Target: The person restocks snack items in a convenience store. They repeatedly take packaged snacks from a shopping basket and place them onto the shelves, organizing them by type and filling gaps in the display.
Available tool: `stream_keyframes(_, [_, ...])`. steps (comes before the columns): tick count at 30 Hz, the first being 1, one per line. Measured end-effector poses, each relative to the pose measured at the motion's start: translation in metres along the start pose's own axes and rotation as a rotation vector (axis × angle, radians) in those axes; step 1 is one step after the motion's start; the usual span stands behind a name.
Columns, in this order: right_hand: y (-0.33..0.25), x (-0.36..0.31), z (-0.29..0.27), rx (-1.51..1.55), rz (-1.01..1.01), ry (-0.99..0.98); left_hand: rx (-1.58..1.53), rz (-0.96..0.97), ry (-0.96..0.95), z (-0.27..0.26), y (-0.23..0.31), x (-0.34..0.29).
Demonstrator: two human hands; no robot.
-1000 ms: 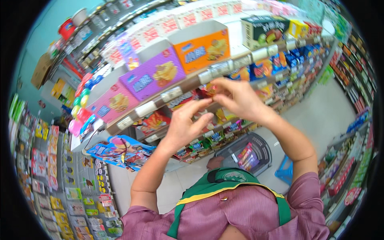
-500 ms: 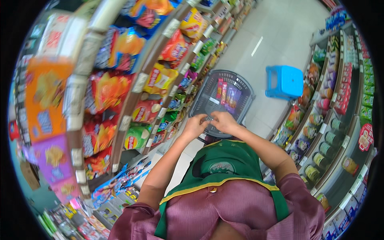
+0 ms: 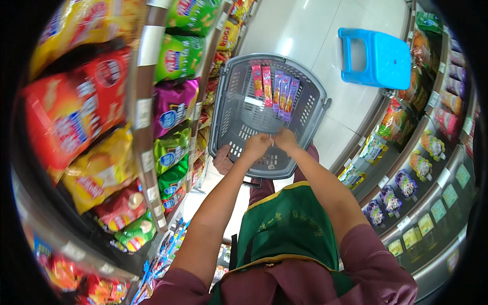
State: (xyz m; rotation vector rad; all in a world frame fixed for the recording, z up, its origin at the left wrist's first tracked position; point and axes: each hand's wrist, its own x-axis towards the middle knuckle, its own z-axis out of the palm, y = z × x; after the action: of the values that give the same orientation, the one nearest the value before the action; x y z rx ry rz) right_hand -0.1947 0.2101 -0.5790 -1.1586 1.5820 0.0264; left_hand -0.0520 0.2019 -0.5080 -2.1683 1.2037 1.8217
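Observation:
A grey plastic shopping basket [image 3: 234, 76] with slotted walls is on the floor in front of me. Inside it lie slim snack sticks: two with pink-red wrappers [image 3: 267, 86] and several with purple wrappers [image 3: 287, 96]. Over the basket's near half, my left hand [image 3: 258, 146] and my right hand [image 3: 285, 141] come close together, fingers curled. A tiny pale bit shows between the fingertips, too small to name. My forearms hide part of the near rim.
Shelves on the left carry bagged chips, among them a red bag [image 3: 84, 101] and a purple bag [image 3: 175, 104]. A blue plastic stool [image 3: 381, 58] stands at the far right on the tiled floor. Right-hand shelves hold packets and jars [image 3: 427, 223].
My view has come down and closer to the basket, which looks larger now. Both hands have gone lower over it and remain together. The basket's contents look the same.

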Motion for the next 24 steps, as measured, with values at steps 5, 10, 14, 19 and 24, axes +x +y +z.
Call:
stream_keyframes(5, [0.056,0.114,0.038,-0.018,0.348,0.156,0.064,-0.024,-0.079,0.03,-0.03,0.09])
stream_keyframes(10, [0.072,0.176,0.035,0.016,0.387,0.332,-0.047,-0.028,-0.092,0.059,-0.056,0.16])
stream_keyframes(14, [0.083,0.203,0.048,0.009,0.455,0.349,-0.13,-0.096,-0.164,0.102,-0.102,0.215])
stream_keyframes(19, [0.088,0.213,0.065,-0.078,0.556,0.421,-0.525,-0.117,-0.149,0.127,-0.097,0.243])
stream_keyframes(24, [0.093,0.224,0.061,-0.179,0.484,0.021,-0.7,-0.211,-0.294,0.107,-0.071,0.232])
